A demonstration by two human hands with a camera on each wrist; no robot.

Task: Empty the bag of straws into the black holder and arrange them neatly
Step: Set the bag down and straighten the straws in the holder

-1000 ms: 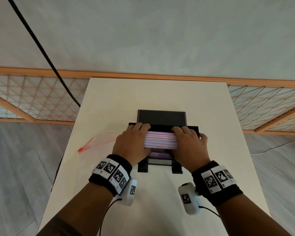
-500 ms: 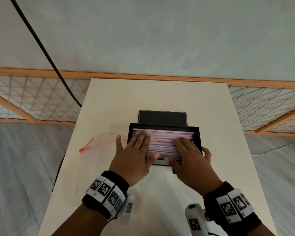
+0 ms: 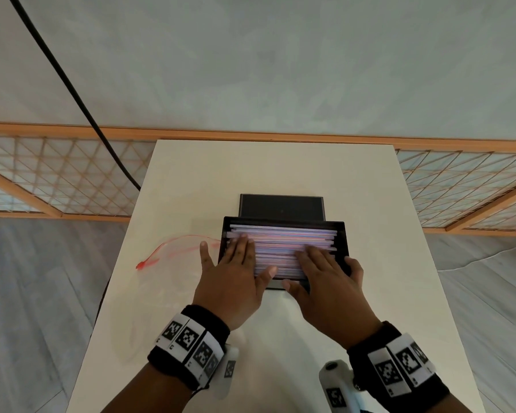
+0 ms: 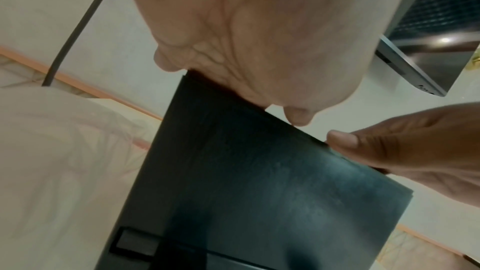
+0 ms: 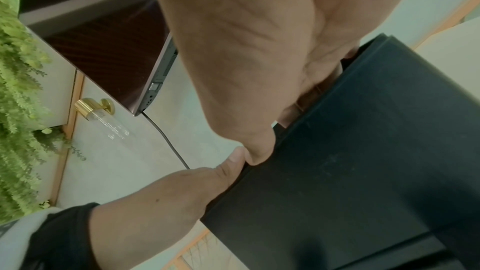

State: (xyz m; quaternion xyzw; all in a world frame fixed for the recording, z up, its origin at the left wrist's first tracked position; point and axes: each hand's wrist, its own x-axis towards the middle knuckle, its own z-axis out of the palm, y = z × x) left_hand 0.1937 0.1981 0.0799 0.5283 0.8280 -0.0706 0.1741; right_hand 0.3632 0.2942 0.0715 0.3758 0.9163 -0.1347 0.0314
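Observation:
The black holder (image 3: 341,234) stands mid-table, filled with pink, purple and white straws (image 3: 283,238) lying crosswise. My left hand (image 3: 236,263) lies flat on the straws' left part, its little finger outside the left rim. My right hand (image 3: 325,272) lies flat on their right part, its little finger over the right rim. Both thumbs sit near the front wall. The left wrist view shows my palm (image 4: 259,28) above the holder's front wall (image 4: 259,192). The right wrist view shows the same from the other side, my palm (image 5: 259,48) over the holder (image 5: 363,151). The clear bag (image 3: 176,251) with its red zip lies flat left of the holder.
A black flat panel (image 3: 280,205) lies just behind the holder. The white table (image 3: 274,168) is narrow, with floor on both sides. A black cable (image 3: 72,84) hangs at the upper left. A wooden lattice fence (image 3: 57,174) runs behind the table.
A second ago both hands gripped the bundle of straws with curled fingers over the holder. The straws now lie spread in it, and both hands have flattened and drawn back towards me.

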